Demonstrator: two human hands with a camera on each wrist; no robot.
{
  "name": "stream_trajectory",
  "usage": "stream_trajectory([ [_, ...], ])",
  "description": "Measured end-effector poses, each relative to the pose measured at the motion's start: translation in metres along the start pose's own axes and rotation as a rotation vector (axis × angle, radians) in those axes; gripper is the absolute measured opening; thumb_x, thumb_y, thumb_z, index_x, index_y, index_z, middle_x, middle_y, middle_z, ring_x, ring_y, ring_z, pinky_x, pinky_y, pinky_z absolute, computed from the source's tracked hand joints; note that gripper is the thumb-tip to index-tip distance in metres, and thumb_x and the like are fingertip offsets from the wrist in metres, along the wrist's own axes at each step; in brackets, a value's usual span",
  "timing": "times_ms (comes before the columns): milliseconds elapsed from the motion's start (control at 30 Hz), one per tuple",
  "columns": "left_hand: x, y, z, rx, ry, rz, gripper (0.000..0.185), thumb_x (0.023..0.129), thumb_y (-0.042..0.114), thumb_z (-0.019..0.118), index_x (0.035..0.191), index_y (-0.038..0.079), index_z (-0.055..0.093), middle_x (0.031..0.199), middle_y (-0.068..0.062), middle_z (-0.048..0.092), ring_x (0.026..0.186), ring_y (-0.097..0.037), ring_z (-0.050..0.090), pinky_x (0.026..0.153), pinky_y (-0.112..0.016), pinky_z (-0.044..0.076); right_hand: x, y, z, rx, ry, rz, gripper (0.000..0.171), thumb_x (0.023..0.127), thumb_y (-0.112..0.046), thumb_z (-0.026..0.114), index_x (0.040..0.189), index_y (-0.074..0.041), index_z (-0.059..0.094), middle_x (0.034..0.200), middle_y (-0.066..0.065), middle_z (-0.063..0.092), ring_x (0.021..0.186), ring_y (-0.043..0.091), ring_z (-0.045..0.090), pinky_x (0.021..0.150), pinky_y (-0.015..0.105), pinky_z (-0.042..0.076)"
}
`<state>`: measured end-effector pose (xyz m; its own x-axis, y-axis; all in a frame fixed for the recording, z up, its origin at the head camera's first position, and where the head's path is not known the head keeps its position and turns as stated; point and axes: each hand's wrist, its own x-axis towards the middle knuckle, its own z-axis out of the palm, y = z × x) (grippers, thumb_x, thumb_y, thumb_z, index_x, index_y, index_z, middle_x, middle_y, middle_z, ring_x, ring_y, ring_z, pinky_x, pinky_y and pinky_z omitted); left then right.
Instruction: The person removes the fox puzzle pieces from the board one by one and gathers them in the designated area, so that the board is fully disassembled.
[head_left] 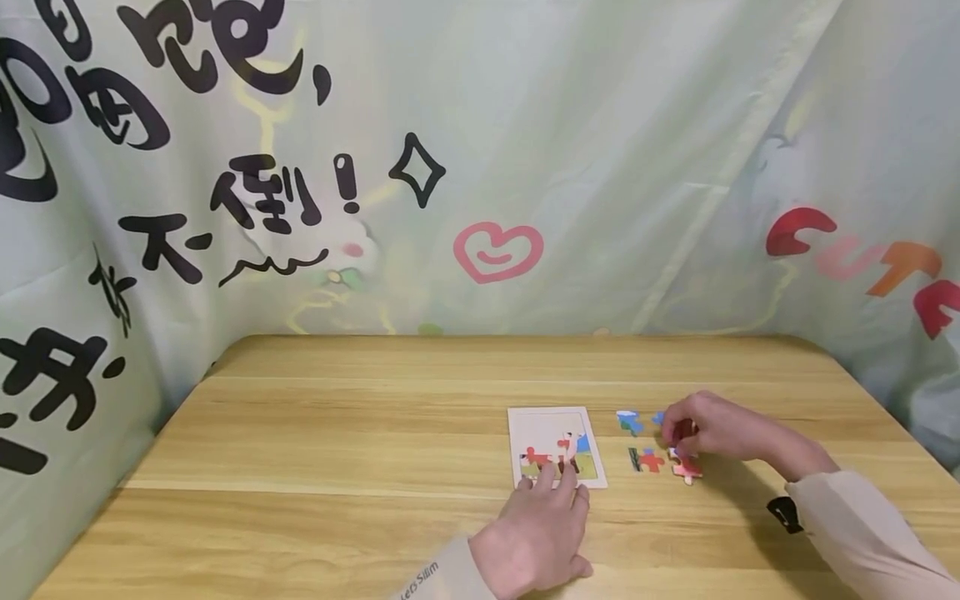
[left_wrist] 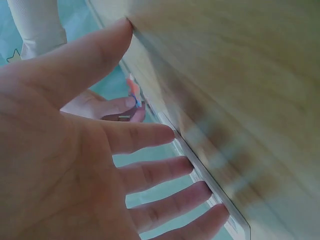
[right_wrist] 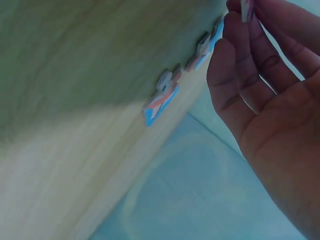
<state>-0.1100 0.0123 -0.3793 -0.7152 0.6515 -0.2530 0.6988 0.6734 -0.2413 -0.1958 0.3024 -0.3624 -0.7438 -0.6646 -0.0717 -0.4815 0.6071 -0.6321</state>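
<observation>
A white-framed puzzle board [head_left: 547,425] lies on the table, part of its lower picture filled with pieces. My left hand [head_left: 534,525] has its fingers spread and nearly straight, the fingertips at the board's near edge; the left wrist view shows them against the board's rim [left_wrist: 212,182]. To the right, my right hand [head_left: 716,425] pinches a small puzzle piece [right_wrist: 245,10] between thumb and fingers. A pink-red piece [head_left: 686,471] shows just under that hand. Beside it are a red piece [head_left: 649,460] and a blue-green piece [head_left: 630,422].
Another blue piece [head_left: 657,418] is partly hidden by the right fingers. In the right wrist view, loose pieces [right_wrist: 162,95] lie on the wooden table [head_left: 337,433]. A printed cloth [head_left: 600,167] hangs behind the table and at its sides.
</observation>
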Motion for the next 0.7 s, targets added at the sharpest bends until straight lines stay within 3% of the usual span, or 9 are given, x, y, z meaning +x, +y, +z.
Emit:
stream_trajectory([
  [267,0.001,0.001,-0.001,-0.013,-0.012,-0.001,0.079,0.091,0.073,0.051,0.153,0.026,0.044,0.161,0.002,0.03,0.14,-0.018,0.031,0.105,-0.032,0.044,0.005,-0.004,-0.006,-0.14,0.086,-0.032,0.016,0.083,0.004,0.074,0.085,-0.011,0.069,0.083,-0.01,0.064,0.072,0.001,0.054,0.06,0.026,0.049],
  [500,0.002,0.001,-0.001,-0.026,0.016,0.008,0.079,0.09,0.072,0.055,0.152,0.024,0.046,0.159,0.001,0.033,0.139,-0.018,0.034,0.104,-0.033,0.045,0.024,-0.022,-0.005,-0.162,0.07,-0.028,0.014,0.085,0.003,0.074,0.087,-0.01,0.072,0.084,-0.01,0.065,0.073,0.002,0.055,0.063,0.027,0.052],
  [700,0.001,0.001,-0.001,-0.042,0.017,-0.002,0.081,0.089,0.072,0.056,0.153,0.023,0.045,0.159,0.001,0.034,0.14,-0.018,0.033,0.104,-0.034,0.045,0.046,-0.036,0.005,-0.169,0.051,-0.081,0.013,0.084,0.004,0.075,0.094,-0.004,0.073,0.087,-0.005,0.067,0.075,0.005,0.059,0.066,0.028,0.054],
])
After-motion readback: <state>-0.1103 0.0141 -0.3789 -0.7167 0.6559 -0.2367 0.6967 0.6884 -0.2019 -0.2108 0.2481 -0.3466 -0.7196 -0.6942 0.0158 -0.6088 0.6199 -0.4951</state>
